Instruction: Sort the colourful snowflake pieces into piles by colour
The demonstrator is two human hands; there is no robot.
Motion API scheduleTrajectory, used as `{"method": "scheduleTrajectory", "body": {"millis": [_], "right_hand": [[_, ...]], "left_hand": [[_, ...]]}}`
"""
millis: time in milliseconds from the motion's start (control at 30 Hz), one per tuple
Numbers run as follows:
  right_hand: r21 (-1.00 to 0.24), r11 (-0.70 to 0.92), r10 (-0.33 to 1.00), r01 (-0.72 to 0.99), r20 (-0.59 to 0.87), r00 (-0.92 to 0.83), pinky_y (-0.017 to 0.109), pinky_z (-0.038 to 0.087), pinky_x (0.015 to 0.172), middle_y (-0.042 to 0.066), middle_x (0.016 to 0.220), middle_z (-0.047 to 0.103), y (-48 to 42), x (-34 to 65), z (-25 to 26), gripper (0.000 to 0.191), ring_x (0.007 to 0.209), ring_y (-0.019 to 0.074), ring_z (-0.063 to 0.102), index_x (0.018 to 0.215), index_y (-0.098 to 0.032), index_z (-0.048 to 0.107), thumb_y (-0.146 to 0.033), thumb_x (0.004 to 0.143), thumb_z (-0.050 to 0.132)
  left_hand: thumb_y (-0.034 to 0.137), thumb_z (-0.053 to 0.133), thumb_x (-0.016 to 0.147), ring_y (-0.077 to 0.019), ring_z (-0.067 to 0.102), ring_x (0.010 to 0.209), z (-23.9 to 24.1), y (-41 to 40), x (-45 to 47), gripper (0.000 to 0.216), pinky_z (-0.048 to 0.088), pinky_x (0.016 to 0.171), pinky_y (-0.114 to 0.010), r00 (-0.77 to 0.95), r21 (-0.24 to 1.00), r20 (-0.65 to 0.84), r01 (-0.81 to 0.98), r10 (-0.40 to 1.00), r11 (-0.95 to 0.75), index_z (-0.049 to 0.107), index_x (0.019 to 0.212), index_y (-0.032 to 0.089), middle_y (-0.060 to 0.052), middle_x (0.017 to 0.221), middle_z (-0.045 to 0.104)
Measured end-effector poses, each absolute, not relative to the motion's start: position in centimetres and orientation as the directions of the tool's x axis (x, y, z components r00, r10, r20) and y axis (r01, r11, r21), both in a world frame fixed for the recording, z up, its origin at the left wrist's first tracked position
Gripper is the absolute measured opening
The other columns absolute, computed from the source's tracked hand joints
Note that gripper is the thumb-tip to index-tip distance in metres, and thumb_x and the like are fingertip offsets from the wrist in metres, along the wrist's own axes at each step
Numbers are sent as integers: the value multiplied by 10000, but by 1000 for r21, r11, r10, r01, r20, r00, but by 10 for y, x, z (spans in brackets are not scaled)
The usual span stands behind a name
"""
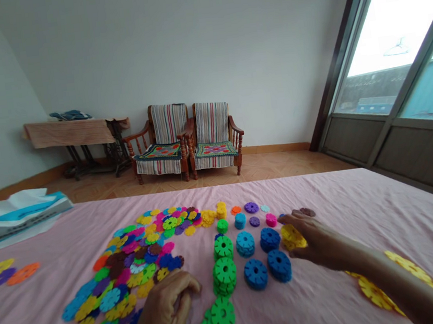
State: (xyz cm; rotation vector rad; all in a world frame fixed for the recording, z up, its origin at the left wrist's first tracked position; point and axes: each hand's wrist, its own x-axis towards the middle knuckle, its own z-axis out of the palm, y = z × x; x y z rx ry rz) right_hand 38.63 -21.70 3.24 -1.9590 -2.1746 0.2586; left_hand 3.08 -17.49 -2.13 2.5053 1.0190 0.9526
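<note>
My right hand [304,232] reaches to the right of the blue stacks, its fingers and thumb around a stack of yellow notched plastic discs [292,237]. My left hand [171,304] rests on the cloth with its fingers curled in, and no disc shows in it. It lies between a mixed heap of coloured discs [128,262] and the tall green stack [225,274]. Below that, loose green discs [222,313] spread towards me. Beside the green stacks stand light blue discs [245,243] and dark blue stacks [279,264], [256,274].
Behind the stacks lie small purple discs [251,207], a pink stack [271,220] and brown discs [305,212]. Large yellow discs [375,294] sit partly under my right forearm. A tissue pack [22,217] is at the left edge of the pink cloth [322,191]. Two chairs [212,131] stand beyond.
</note>
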Motion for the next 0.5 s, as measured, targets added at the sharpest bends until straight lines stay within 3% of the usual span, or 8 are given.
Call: {"method": "scheduleTrajectory", "body": {"millis": [133, 267, 500], "right_hand": [[-272, 144, 986, 951, 125, -114, 435, 426, 917, 165, 1159, 629, -216, 380, 30, 487, 1056, 292, 581, 1249, -134, 529, -357, 821, 589], [-277, 154, 980, 948, 167, -111, 436, 415, 923, 136, 1050, 661, -212, 383, 25, 306, 971, 266, 606, 1120, -149, 592, -267, 847, 522], [-268, 122, 987, 956, 136, -88, 462, 383, 976, 137, 1068, 663, -211, 393, 19, 357, 1010, 279, 605, 1147, -144, 568, -255, 810, 535]], "left_hand": [[19, 414, 738, -122, 659, 649, -20, -175, 32, 280, 489, 633, -186, 538, 465, 478, 515, 694, -720, 605, 720, 223, 33, 673, 674], [19, 408, 746, -121, 659, 647, -21, -175, 32, 287, 494, 653, -188, 533, 466, 483, 515, 695, -719, 606, 721, 225, 33, 674, 675], [31, 417, 748, -124, 659, 651, -23, -173, 31, 275, 489, 636, -184, 533, 467, 479, 518, 698, -716, 610, 722, 225, 31, 678, 677]]}}
